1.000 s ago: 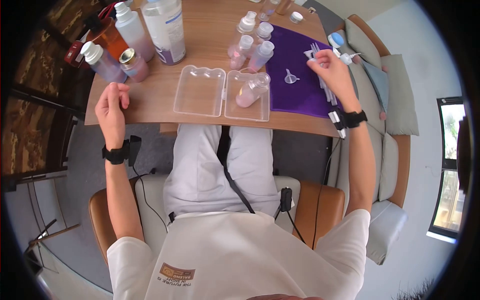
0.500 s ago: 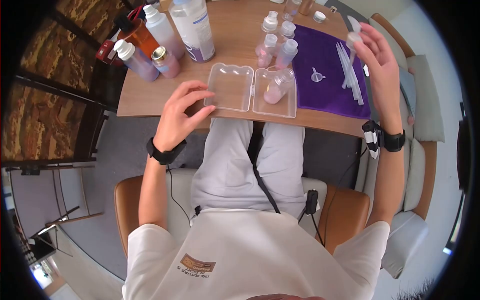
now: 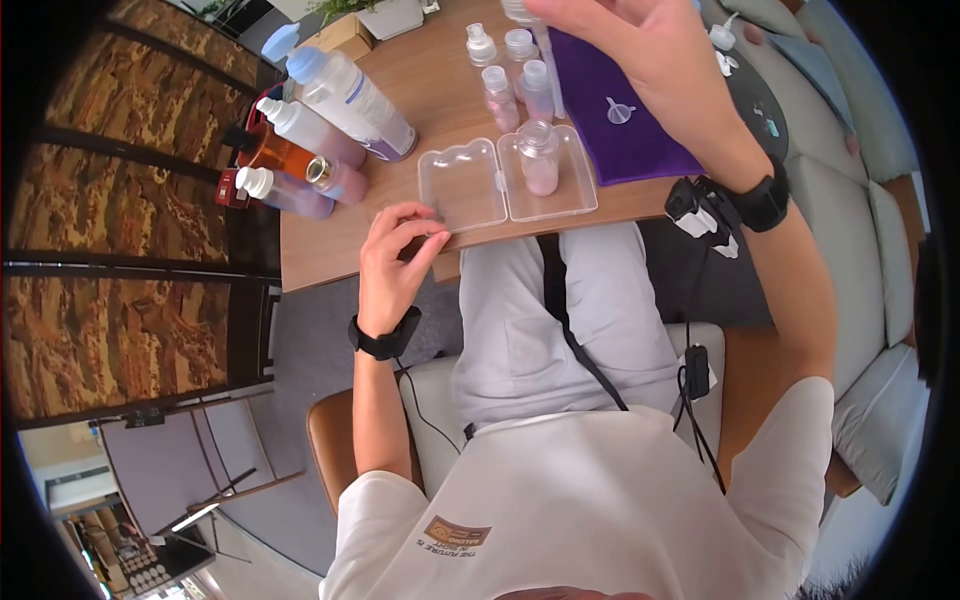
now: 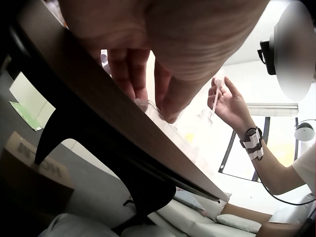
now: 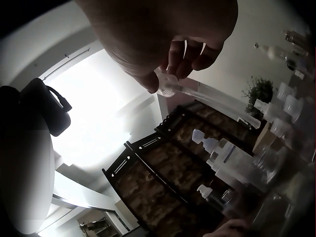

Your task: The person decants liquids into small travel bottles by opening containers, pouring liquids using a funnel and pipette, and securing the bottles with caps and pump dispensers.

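My right hand (image 3: 655, 70), raised over the far part of the table, pinches a ribbed, see-through pump top (image 5: 168, 86) with a long clear tube (image 5: 217, 101) hanging from it. Below and in front of that tube, an uncapped bottle of pink liquid (image 3: 541, 178) stands in one half of an open clear plastic box (image 3: 460, 222). With thumb and fingertips my left hand (image 3: 392, 270) pinches the near left corner of the box. In the left wrist view its thumb (image 4: 170, 106) and fingers sit on either side of the rim.
Several small capped bottles (image 3: 537, 90) stand behind the box. A purple cloth (image 3: 640, 150) with a small clear funnel (image 3: 619, 110) lies to the right. At the left are pump bottles (image 3: 275, 190), a large clear bottle (image 3: 365, 105) and a gold-collared jar (image 3: 340, 180).
My right hand went from the purple cloth's right side, lifted the pump top and moved left toward the bottles. My left hand moved right from the table's left edge onto the box. The bottle now stands upright.
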{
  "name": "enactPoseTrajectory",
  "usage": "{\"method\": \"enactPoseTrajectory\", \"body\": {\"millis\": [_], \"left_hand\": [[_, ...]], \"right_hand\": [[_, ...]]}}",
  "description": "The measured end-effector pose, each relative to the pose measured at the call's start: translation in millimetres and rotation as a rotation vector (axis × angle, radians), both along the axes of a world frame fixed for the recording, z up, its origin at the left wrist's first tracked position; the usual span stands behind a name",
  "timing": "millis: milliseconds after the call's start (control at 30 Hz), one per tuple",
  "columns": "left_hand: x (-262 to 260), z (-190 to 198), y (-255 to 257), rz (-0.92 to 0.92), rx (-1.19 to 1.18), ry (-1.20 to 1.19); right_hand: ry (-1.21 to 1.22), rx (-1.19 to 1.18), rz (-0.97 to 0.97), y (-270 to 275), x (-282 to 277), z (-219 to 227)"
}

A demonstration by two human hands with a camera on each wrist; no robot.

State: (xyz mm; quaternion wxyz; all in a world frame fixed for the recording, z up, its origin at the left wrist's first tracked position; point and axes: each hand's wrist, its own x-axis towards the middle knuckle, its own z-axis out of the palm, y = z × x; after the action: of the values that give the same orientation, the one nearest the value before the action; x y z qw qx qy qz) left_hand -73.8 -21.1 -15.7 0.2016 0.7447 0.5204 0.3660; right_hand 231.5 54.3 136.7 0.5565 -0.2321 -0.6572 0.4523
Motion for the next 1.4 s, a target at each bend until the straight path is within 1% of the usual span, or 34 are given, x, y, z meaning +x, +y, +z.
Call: {"method": "enactPoseTrajectory", "body": {"millis": [100,200,300,367,433,500,600,667,733,900,933,1067,1167,1267,1300,1400], "left_hand": [[5,9,1,0.013,0.171,0.049],[13,26,4,0.028,0.215,0.048],[26,38,10,-0.052,0.215,0.009],[40,42,16,-0.090,0.196,-0.063],[58,44,23,-0.117,0.178,-0.124],[76,46,31,-0.130,0.168,-0.179],[95,43,43,-0.146,0.136,-0.188],[101,39,48,-0.119,0.085,-0.204],[106,38,50,-0.091,0.028,-0.227],[108,32,52,-0.092,0.058,-0.354],[107,33,51,-0.083,0.059,-0.374],[106,42,45,-0.073,0.109,-0.335],[105,43,44,-0.087,0.169,-0.298],[102,43,46,-0.101,0.184,-0.304],[101,47,44,-0.105,0.181,-0.316],[100,48,43,-0.134,0.178,-0.337]], "right_hand": [[0.061,-0.010,0.064,1,-6,-6],[0.112,-0.030,0.100,0,-12,-11],[0.050,-0.062,0.090,8,-13,-23],[0.174,-0.025,0.080,-4,-14,-28],[0.153,0.027,0.022,-4,-11,-38],[-0.014,0.101,-0.078,10,-8,-61],[0.054,0.003,-0.020,2,-10,-74],[0.083,-0.039,-0.015,1,-13,-85],[0.044,-0.047,-0.014,1,-11,-94],[-0.021,-0.099,-0.045,-1,-8,-108],[-0.030,-0.118,-0.047,-2,-8,-109],[-0.047,-0.124,-0.043,-6,-5,-106],[-0.132,-0.050,-0.047,0,3,-108],[-0.006,-0.134,0.057,-7,-3,-91],[-0.053,-0.111,0.087,-4,3,-87],[-0.067,-0.154,0.086,-8,8,-78]]}}
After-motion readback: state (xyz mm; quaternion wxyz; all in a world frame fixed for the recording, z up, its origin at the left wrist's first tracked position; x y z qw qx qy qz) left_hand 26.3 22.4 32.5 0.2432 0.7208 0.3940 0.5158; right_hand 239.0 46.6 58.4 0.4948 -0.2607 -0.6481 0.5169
